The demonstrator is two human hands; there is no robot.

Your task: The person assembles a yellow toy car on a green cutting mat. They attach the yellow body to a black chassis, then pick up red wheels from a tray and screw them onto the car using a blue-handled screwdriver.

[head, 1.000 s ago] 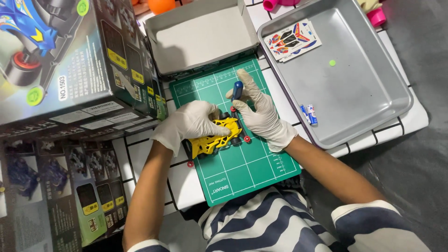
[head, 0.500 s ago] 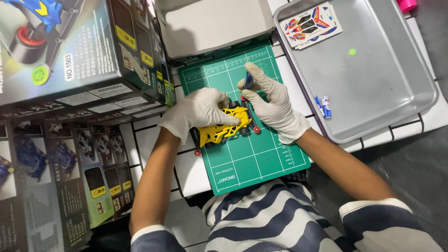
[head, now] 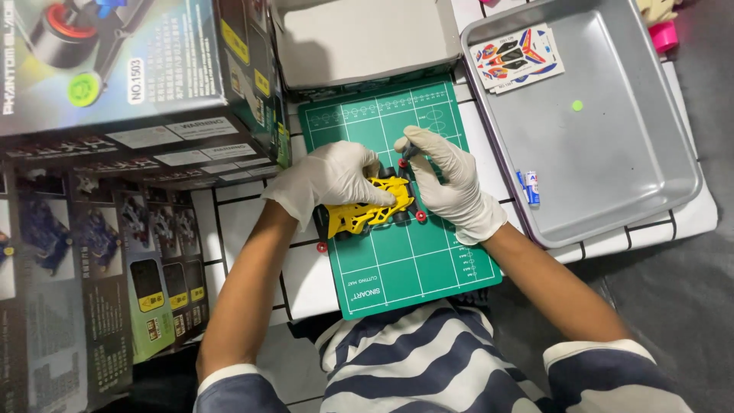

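Observation:
A yellow toy car chassis with small red rollers lies on a green cutting mat. My left hand, in a white glove, presses down on the chassis and grips it from above. My right hand, also gloved, is closed around a small dark tool whose tip meets the front of the chassis. Most of the tool is hidden by the fingers.
A grey metal tray at the right holds a sticker sheet, a small green dot and a small blue-white item. Stacked printed model boxes stand at the left. An open grey box sits beyond the mat.
The camera view has shifted, so everything sits lower and to the right in the frame. My right hand now holds the tool lower against the front of the chassis; the blue handle no longer shows.

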